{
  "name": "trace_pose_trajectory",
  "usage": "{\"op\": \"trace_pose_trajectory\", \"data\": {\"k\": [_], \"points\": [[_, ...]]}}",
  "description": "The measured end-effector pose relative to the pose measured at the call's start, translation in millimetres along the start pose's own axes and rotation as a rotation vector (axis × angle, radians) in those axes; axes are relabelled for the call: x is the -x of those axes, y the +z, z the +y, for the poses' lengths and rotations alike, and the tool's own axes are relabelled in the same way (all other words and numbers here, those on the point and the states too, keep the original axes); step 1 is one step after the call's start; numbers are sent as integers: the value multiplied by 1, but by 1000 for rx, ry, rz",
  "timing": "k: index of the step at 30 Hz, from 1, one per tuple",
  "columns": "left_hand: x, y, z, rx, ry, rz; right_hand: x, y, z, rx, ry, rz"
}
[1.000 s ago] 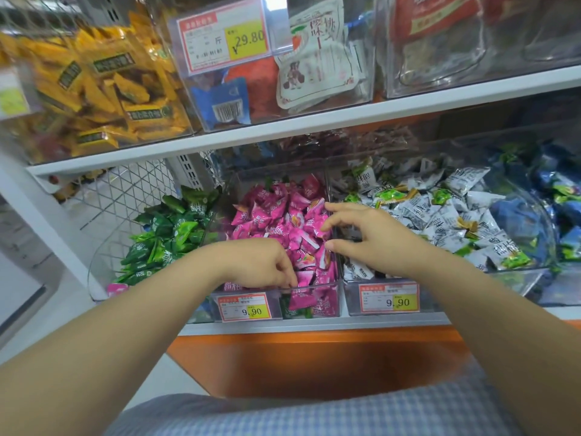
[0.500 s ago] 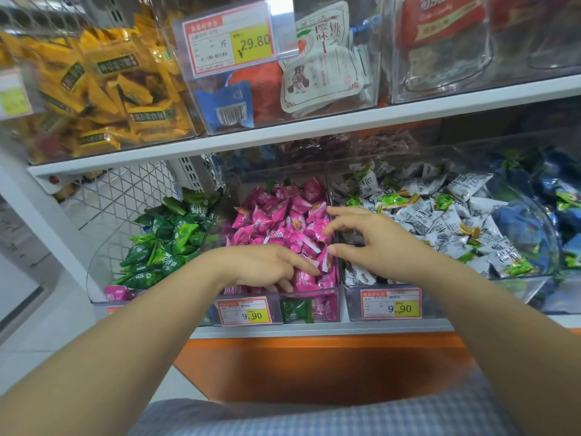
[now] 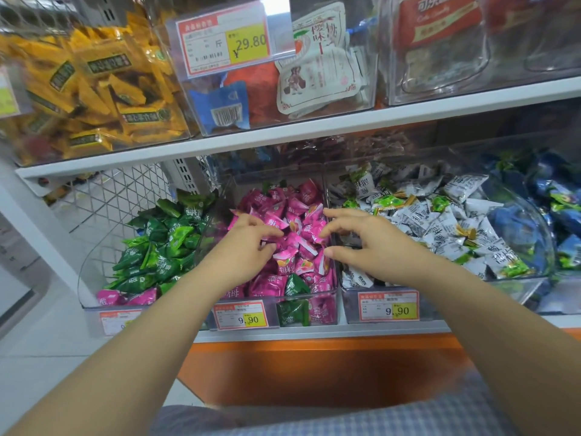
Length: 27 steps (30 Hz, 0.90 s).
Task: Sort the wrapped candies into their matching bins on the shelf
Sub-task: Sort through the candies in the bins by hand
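My left hand (image 3: 248, 247) and my right hand (image 3: 374, 240) are both over the middle clear bin (image 3: 333, 291), which is heaped with pink candies (image 3: 295, 234). My left fingers curl down onto a pink wrapper; the frame does not show whether they grip it. My right hand is spread, its fingertips touching the pink pile at the bin's right side. Two green candies (image 3: 295, 286) lie among the pink ones at the front. The left bin holds green candies (image 3: 163, 247) with two pink candies (image 3: 110, 298) in its front corner. The right bin holds white candies (image 3: 440, 221).
Blue candies (image 3: 559, 199) fill a bin at the far right. The upper shelf (image 3: 345, 127) hangs low over the bins and carries clear boxes of yellow packets (image 3: 103, 99) and other snacks. A wire mesh panel (image 3: 125, 196) stands behind the green bin. Price tags front each bin.
My left hand has moved from the front of the pink bin toward its middle, fingers now curled. My right hand has stayed at the bin's right side with fingers spread wider.
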<state>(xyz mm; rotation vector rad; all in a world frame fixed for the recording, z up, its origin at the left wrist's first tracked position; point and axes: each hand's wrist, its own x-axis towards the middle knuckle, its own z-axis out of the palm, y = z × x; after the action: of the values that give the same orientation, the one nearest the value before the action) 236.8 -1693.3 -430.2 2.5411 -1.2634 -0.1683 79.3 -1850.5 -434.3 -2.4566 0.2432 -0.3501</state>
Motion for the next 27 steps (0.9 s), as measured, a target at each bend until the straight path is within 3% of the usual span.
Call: {"op": "trace_pose_trajectory", "data": {"k": [2,3,7,12,14,19,27], "points": [[4,-1,6,-2,116,122,0,0,1,10,-7,2],[5,-1,10,1,175,91,0,0,1,12,-11,4],[-2,7,22,-169,254,-252,-1,1,1,-9,-18,8],[-14,16,25,-564,316,-195,0,0,-1,-16,-7,0],[-12,16,24,-570,328,-161,1,0,-1,-8,-3,-9],[8,9,5,-171,244,-27,2,0,-1,41,-10,5],[37,-8,-7,552,-45,365,0,8,-19,106,-110,186]]}}
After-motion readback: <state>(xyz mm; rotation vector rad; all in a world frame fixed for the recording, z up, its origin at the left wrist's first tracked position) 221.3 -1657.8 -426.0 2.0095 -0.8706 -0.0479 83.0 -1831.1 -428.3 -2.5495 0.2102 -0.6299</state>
